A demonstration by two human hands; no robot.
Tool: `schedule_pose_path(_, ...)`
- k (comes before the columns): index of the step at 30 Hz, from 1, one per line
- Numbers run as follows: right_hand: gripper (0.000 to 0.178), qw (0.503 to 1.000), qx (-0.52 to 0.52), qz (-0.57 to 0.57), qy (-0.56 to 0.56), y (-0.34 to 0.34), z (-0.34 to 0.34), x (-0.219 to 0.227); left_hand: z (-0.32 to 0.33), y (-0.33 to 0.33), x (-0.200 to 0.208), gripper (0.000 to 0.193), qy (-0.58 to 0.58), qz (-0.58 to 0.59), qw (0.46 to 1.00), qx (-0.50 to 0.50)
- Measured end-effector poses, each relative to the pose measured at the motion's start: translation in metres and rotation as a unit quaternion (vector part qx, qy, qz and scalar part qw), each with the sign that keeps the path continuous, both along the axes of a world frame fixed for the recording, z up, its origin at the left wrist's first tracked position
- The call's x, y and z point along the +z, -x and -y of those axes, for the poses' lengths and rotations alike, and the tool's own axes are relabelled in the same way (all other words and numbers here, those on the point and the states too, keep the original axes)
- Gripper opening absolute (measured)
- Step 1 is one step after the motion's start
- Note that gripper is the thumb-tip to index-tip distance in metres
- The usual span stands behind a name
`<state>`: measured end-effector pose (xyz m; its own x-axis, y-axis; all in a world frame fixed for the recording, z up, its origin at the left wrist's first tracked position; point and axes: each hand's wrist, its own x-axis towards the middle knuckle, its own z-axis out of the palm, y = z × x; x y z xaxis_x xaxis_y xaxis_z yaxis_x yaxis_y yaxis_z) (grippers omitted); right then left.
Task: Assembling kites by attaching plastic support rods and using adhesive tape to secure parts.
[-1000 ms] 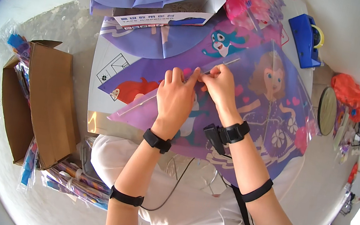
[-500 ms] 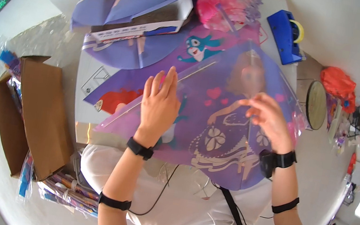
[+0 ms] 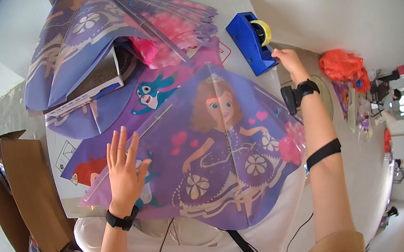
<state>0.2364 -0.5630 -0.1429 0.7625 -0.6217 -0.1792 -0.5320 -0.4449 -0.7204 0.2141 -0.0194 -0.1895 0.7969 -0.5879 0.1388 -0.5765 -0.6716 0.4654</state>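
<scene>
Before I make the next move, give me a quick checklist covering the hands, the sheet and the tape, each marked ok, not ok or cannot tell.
1. Left hand at the printed sheet, near its left edge: ok.
2. How firmly that hand presses: cannot tell from this view.
3. Right hand at the end of the blue tape dispenser: ok.
4. Yellow tape roll in the dispenser: ok.
5. Tape strip in the right hand: cannot tell; too small to make out.
6. Table space left of the sheet free: not ok; a box sits there, partly covered by another purple sheet.
</scene>
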Motion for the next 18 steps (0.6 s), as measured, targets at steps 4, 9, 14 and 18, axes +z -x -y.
schedule_pose_path(4, 0.030, 1.000, -0.001, -0.019, -0.003, -0.007, 0.008, 0.002, -0.007, -0.001, 0.003, 0.046, 0.083, -0.017, 0.996, 0.026)
schedule_pose_path(9, 0.029, 0.995, -0.072, 0.072, 0.000, -0.008, -0.014, 0.007, -0.008, -0.001, 0.000, 0.036, 0.102, -0.013, 0.994, 0.030)
schedule_pose_path(14, 0.034, 0.991, -0.038, 0.018, 0.125, 0.013, -0.002, 0.014, -0.005, -0.002, -0.004, 0.028, 0.117, -0.008, 0.993, 0.022)
schedule_pose_path(18, 0.029, 0.997, -0.036, -0.030, 0.053, 0.044, 0.009, 0.002, -0.002, -0.001, -0.002, 0.024, 0.125, -0.010, 0.992, 0.024)
